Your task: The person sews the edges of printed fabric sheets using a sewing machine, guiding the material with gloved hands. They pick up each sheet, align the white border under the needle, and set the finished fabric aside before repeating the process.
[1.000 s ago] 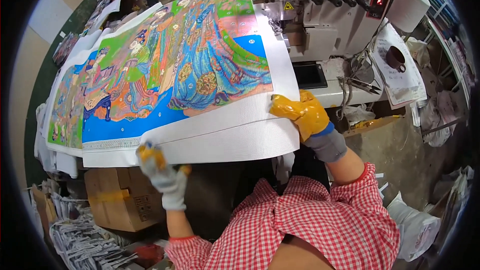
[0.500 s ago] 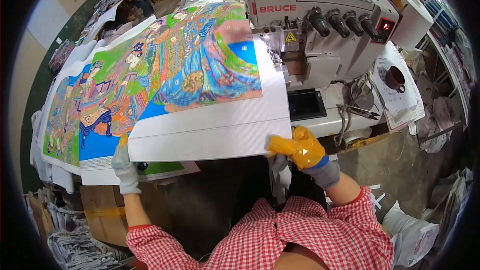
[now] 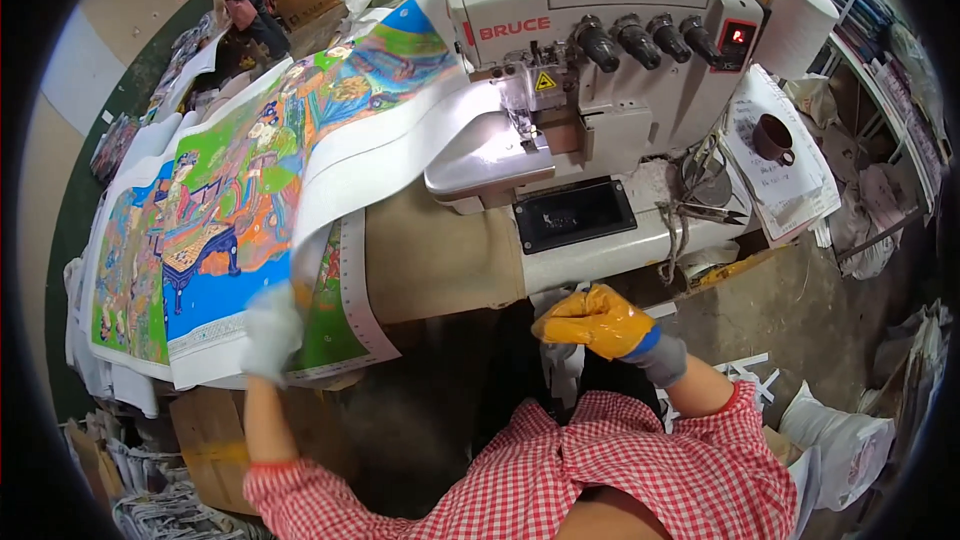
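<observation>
My left hand [image 3: 271,332], in a pale glove, is smeared by motion at the near edge of a large printed canvas sheet [image 3: 240,180]. Its fingers cannot be made out. Colourful robed figures cover the sheet, and its white border curls up toward the sewing machine. My right hand [image 3: 597,323], in a yellow-coated glove with a grey cuff, is closed in front of the machine bed, apart from the sheet, with nothing visible in it. The overlock sewing machine [image 3: 610,50] stands beyond, its lamp lighting the presser-foot area [image 3: 515,135].
Another printed sheet [image 3: 350,335] lies underneath on the tan table [image 3: 440,260]. Right of the machine are scissors [image 3: 705,160], tweezers [image 3: 712,212], papers [image 3: 790,175] and a brown mug [image 3: 774,139]. A cardboard box [image 3: 212,445] sits below left. Another person [image 3: 243,10] bends at the far left.
The sheet's right end has come away from the machine and swung left, uncovering the bed and tabletop. My right hand has let go of its border; my left hand has moved slightly right.
</observation>
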